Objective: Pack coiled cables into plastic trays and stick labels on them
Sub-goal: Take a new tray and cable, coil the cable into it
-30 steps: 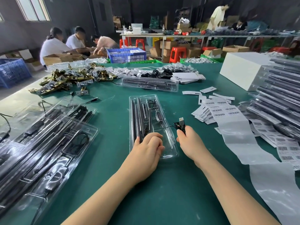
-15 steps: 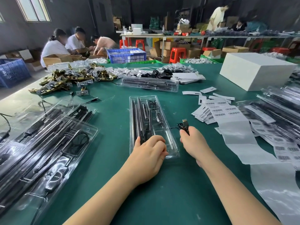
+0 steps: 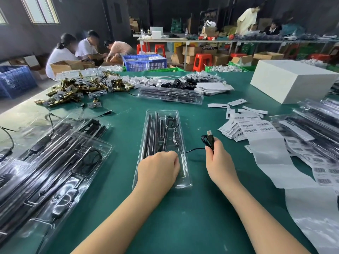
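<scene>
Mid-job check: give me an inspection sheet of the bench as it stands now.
Surface: green table, partly covered.
Job's things: open tray at centre; label strip to its right; filled trays stacked on the left.
Clutter: brass hardware far left, white box far right.
Grippers: left hand rests on the tray's near end; right hand grips the coil.
Cables: coil with USB plug upward, one lead running into the tray.
Surroundings: people, crates, cartons behind.

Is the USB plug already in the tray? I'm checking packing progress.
No, the right hand holds the USB plug beside the tray.
</scene>
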Available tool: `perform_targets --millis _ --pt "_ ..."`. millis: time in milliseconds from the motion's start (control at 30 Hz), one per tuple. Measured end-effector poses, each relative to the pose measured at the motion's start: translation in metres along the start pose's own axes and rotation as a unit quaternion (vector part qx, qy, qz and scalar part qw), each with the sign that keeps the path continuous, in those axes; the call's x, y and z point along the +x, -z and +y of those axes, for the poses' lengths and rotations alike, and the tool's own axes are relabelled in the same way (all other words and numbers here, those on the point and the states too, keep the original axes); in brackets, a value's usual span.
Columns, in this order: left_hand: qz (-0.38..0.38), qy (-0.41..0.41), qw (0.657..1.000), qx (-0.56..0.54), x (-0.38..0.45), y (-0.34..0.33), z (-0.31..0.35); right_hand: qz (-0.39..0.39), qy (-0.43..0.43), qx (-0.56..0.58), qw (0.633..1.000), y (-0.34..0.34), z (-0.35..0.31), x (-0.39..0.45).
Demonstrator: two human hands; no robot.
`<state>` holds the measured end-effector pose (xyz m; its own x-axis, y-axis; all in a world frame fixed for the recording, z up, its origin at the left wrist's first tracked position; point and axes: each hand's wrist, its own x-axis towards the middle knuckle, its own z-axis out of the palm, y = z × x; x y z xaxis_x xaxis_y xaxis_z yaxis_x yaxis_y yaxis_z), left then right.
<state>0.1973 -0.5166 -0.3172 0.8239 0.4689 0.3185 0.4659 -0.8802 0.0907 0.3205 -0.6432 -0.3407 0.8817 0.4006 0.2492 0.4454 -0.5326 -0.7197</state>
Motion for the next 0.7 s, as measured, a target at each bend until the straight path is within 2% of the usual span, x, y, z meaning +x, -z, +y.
perform_targets --millis 133,233,300,467,600,700 --pt "-0.010 -0.014 0.999 -0.042 0.031 0.004 0.009 0.008 0.015 0.035 0.999 -0.002 0.001 0.002" --pt "-0.079 -0.061 0.990 -0.104 0.051 -0.002 0.019 0.021 0.027 0.052 0.998 -0.001 0.000 0.001" --pt "-0.093 -0.076 0.984 -0.130 0.058 -0.008 0.020 0.026 0.037 0.056 0.997 -0.001 0.000 0.001" --pt "-0.016 -0.039 0.956 -0.292 0.057 -0.022 0.011 -0.024 0.051 0.056 0.997 -0.004 -0.005 0.000" --pt "-0.003 -0.007 0.942 -0.335 0.059 -0.029 0.009 -0.078 0.068 0.065 0.993 -0.009 -0.013 -0.003" --pt "-0.003 0.000 0.938 -0.347 0.060 -0.033 0.008 -0.077 0.058 0.107 0.990 -0.010 -0.014 -0.003"
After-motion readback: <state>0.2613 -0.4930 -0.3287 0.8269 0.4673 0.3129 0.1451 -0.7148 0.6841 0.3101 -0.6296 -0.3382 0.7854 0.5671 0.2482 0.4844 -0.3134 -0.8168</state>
